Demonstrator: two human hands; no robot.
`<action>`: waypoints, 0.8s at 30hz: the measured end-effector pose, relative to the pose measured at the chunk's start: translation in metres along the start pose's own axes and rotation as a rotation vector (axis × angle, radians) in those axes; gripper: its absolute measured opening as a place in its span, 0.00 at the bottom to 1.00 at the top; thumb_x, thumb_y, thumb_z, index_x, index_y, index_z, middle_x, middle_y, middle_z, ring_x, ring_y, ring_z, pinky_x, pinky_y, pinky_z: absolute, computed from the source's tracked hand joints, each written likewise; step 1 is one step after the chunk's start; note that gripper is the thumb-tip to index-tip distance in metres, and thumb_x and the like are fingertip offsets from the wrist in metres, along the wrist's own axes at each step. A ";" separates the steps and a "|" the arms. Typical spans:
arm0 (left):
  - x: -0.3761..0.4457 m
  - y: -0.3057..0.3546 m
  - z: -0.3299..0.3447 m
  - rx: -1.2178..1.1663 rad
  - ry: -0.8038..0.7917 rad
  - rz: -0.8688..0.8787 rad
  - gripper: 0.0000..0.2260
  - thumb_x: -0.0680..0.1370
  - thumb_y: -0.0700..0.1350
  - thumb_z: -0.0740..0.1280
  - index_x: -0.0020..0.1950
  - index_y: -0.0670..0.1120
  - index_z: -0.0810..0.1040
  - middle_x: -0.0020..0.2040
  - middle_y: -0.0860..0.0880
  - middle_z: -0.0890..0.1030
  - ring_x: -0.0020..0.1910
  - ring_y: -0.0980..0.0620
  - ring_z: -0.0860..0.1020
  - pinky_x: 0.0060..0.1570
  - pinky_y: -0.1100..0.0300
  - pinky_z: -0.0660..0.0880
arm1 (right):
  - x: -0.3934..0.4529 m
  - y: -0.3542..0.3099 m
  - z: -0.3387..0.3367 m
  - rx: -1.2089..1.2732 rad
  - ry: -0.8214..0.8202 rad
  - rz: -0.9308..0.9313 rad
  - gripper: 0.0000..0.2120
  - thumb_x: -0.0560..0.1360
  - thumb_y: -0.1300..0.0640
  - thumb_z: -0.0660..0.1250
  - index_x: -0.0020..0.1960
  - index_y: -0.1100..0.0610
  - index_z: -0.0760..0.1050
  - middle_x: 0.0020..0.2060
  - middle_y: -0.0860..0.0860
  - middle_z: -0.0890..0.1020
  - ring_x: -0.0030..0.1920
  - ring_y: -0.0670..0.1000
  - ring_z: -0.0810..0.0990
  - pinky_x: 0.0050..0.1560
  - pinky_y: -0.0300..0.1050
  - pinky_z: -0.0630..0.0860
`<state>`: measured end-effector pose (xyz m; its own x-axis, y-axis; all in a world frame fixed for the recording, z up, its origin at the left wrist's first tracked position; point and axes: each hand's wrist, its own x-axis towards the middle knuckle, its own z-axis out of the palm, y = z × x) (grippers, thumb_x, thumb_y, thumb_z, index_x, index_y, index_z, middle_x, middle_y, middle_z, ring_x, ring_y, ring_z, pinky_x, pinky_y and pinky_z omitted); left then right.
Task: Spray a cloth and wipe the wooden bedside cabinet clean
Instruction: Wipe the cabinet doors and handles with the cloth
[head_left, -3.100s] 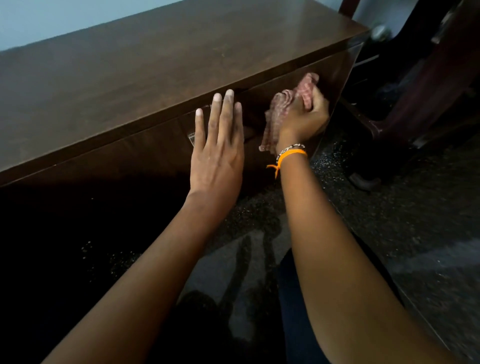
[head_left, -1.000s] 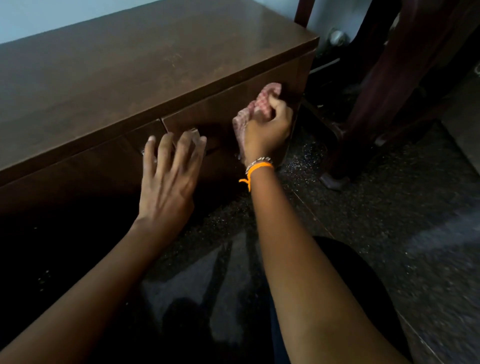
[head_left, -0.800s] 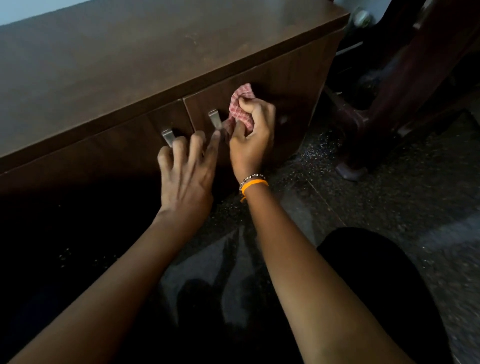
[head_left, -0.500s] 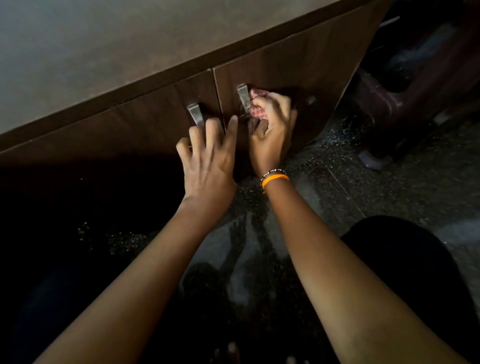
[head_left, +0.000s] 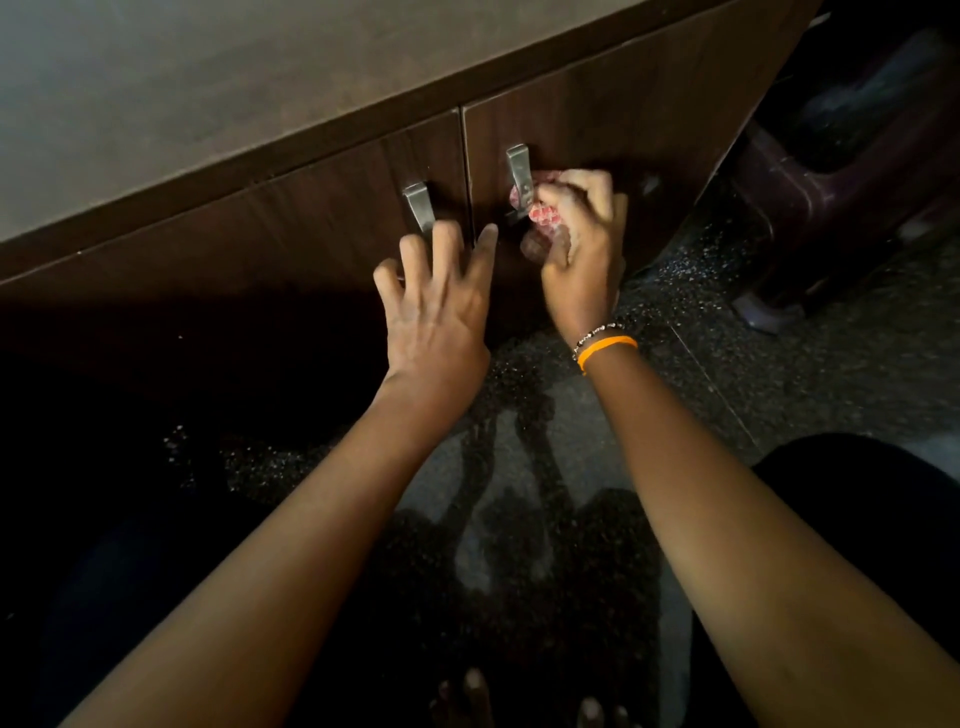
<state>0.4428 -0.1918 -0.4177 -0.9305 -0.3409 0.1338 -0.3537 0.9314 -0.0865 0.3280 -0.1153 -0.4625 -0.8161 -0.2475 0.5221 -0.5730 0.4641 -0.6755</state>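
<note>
Left hand (head_left: 441, 317) spread flat, fingers apart, on cabinet (head_left: 322, 218) doors below left handle (head_left: 420, 207), right hand (head_left: 582, 249) squeezed tight on red cloth (head_left: 543, 214), pressed against right handle (head_left: 519, 174), doors shut

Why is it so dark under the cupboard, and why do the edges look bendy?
In the head view, light falls on the cabinet top, so it looks pale and washed out, while the lower doors and the floor to the left sit in deep shadow. The right hand and the cloth are slightly blurred. The wide lens slants the cabinet's edge. Arm shadows show on the shiny floor.
</note>
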 end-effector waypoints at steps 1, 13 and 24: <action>0.000 0.001 0.000 -0.003 -0.005 0.005 0.36 0.71 0.43 0.67 0.75 0.51 0.53 0.68 0.42 0.62 0.64 0.39 0.62 0.59 0.46 0.62 | 0.000 0.001 -0.002 -0.015 -0.006 -0.017 0.23 0.64 0.73 0.59 0.54 0.56 0.78 0.56 0.53 0.77 0.52 0.56 0.73 0.49 0.27 0.64; -0.005 -0.024 -0.028 -0.091 0.163 -0.058 0.13 0.68 0.36 0.65 0.50 0.46 0.80 0.55 0.44 0.74 0.55 0.39 0.69 0.50 0.46 0.61 | -0.077 -0.019 0.028 0.406 0.172 0.395 0.16 0.66 0.74 0.64 0.52 0.65 0.80 0.43 0.58 0.77 0.44 0.44 0.75 0.51 0.31 0.72; -0.011 -0.031 -0.044 -0.143 0.247 -0.104 0.14 0.68 0.35 0.65 0.49 0.49 0.82 0.47 0.46 0.78 0.49 0.41 0.73 0.48 0.47 0.62 | -0.017 -0.073 0.041 0.759 0.457 0.879 0.13 0.65 0.65 0.76 0.33 0.53 0.74 0.30 0.50 0.78 0.31 0.45 0.76 0.33 0.37 0.75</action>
<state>0.4680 -0.2112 -0.3730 -0.8322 -0.4106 0.3726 -0.4127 0.9075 0.0782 0.3805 -0.1797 -0.4436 -0.9307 0.2861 -0.2278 0.1303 -0.3227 -0.9375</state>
